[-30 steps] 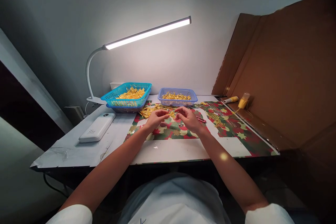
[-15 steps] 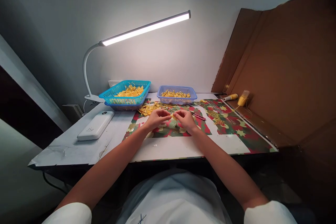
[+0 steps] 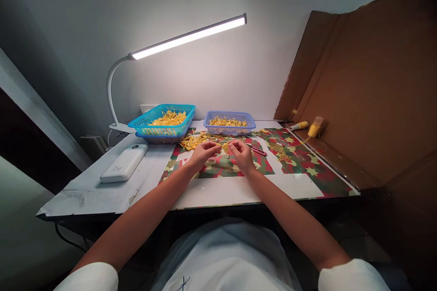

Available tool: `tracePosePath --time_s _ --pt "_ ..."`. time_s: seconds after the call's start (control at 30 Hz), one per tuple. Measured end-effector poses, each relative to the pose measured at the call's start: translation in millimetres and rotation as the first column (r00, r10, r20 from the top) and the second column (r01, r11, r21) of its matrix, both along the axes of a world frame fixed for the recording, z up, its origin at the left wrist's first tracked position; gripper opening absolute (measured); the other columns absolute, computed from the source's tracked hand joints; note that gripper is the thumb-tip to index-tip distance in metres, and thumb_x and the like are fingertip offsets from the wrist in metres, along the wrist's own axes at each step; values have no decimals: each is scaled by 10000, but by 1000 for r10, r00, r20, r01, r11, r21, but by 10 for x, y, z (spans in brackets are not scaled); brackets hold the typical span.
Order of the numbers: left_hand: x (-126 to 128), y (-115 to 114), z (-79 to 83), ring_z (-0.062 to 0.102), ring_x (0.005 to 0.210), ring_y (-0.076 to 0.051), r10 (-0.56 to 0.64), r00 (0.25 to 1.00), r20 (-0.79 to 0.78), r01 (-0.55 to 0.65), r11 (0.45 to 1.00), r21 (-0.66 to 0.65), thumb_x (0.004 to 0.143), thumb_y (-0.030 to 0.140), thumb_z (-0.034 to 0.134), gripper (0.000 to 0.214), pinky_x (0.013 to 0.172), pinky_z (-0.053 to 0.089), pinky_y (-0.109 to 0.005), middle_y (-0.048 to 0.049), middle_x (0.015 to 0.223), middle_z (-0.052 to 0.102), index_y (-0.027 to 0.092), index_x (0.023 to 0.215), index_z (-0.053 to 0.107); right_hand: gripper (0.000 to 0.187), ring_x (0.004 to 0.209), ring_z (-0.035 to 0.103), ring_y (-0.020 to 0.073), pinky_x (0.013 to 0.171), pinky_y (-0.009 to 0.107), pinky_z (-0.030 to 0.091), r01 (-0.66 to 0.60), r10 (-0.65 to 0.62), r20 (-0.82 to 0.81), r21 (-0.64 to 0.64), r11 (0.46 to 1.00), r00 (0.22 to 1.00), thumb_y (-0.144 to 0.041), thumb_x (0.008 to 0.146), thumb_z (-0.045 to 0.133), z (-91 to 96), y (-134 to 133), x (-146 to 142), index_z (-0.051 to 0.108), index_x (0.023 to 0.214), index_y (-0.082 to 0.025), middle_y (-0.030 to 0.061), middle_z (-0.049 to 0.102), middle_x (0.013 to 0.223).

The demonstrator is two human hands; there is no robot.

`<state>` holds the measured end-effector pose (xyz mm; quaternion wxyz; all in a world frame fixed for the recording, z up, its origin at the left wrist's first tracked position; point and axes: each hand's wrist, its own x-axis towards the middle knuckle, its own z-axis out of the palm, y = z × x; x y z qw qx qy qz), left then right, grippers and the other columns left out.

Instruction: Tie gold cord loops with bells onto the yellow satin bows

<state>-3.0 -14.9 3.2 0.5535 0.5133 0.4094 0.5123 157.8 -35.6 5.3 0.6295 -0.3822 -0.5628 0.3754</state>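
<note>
My left hand [image 3: 205,153] and my right hand [image 3: 241,154] meet above the patterned sheet [image 3: 239,170], fingertips pinched. Between them is a small golden leaf-shaped piece [image 3: 225,146], gripped from both sides; its exact form is too small to make out. A tiny shiny bead [image 3: 228,157] shows just below it. Left of my hands lies a loose pile of golden leaf pieces [image 3: 190,142]. Close to my right hand rests a tool with pink handles [image 3: 258,150], partly hidden by the fingers.
A turquoise basket [image 3: 131,125] of golden pieces stands in a blue one at back left. Another basket, periwinkle [image 3: 253,123], stands behind my hands. A white power bank [image 3: 124,163], a lit lamp [image 3: 191,36], golden chain [image 3: 282,152], a yellow bottle [image 3: 314,128] and a cardboard wall [image 3: 358,82] surround them.
My hands have drawn slightly apart, the right one shifting a little to the right. More of the golden piece shows between the fingertips.
</note>
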Motion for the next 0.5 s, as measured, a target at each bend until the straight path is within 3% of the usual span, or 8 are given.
tracePosePath --time_s 0.07,0.13,0.33,0.5 --pt "3 7 16 604 622 -120 55 998 14 -56 998 35 491 418 842 411 543 448 -209 -9 660 644 144 712 630 248 843 578 175 734 303 481 -6 5 16 91 996 1000 -444 759 602 62 -63 33 573 706 -203 58 638 940" --pt "-1 26 24 608 628 -121 117 993 32 -119 991 59 496 428 835 415 577 466 -223 -16 671 657 144 715 627 242 842 595 175 770 319 491 -75 76 2 102 992 997 -454 794 575 113 -107 70 550 751 -217 49 644 893" --pt "-54 115 -5 623 619 -118 283 958 52 -281 959 -37 539 371 812 374 561 469 -219 -32 695 678 145 717 573 293 545 531 133 637 328 503 -202 210 -97 86 976 973 -527 797 577 172 -92 170 494 833 -248 -40 529 595" --pt "-63 150 -54 620 579 -120 274 962 6 -272 959 -76 495 286 825 358 505 454 -203 -23 649 662 136 686 562 322 517 518 128 590 315 491 -221 226 -38 105 970 973 -556 774 600 197 -98 156 518 812 -247 -46 508 565"
